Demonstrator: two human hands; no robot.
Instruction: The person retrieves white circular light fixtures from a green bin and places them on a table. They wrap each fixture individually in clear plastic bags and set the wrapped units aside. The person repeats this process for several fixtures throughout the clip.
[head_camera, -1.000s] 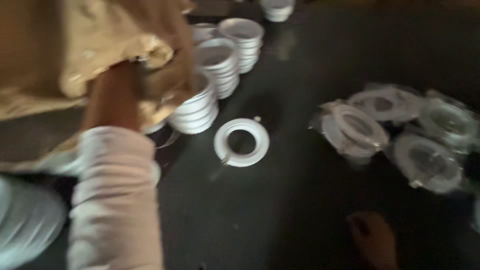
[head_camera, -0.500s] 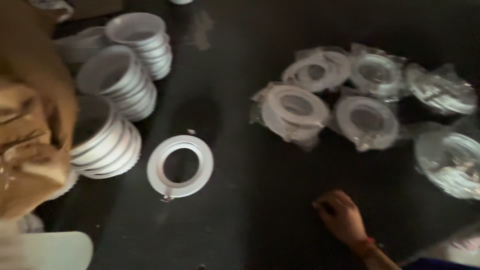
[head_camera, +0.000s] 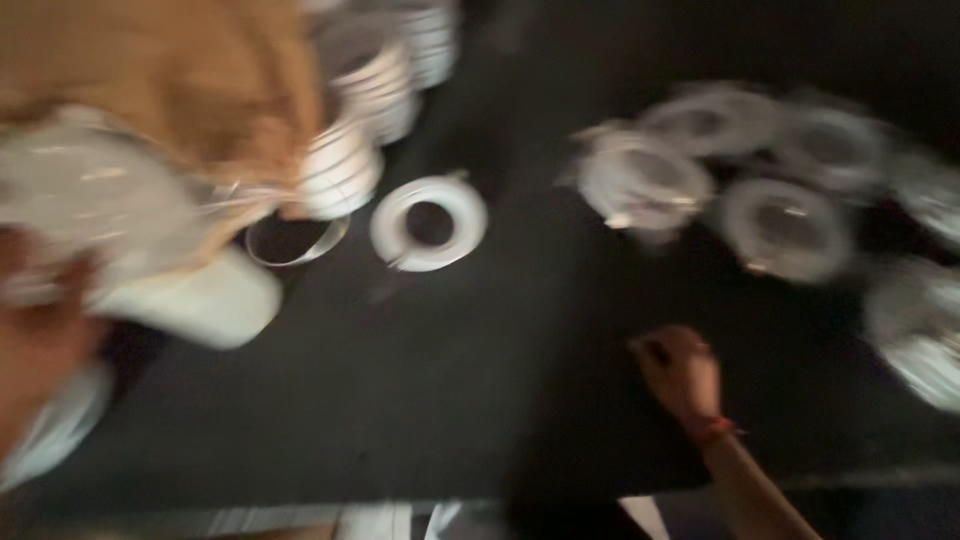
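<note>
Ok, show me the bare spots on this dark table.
Bare: the dark table between the single white ring and the right hand. Crowded: wrapped rings at right; stacked white rings and brown bag at upper left.

The desk (head_camera: 480, 400) under the hands looks dark and matt. Beyond the right hand (head_camera: 680, 368), the wrapped rings (head_camera: 640, 180) sit in thin, glossy clear plastic film. The bare white ring (head_camera: 428, 222) looks like smooth, slightly shiny plastic. By the left hand (head_camera: 30, 350), the tan bag (head_camera: 170, 80) looks like crinkled paper, though blur hides detail
</note>
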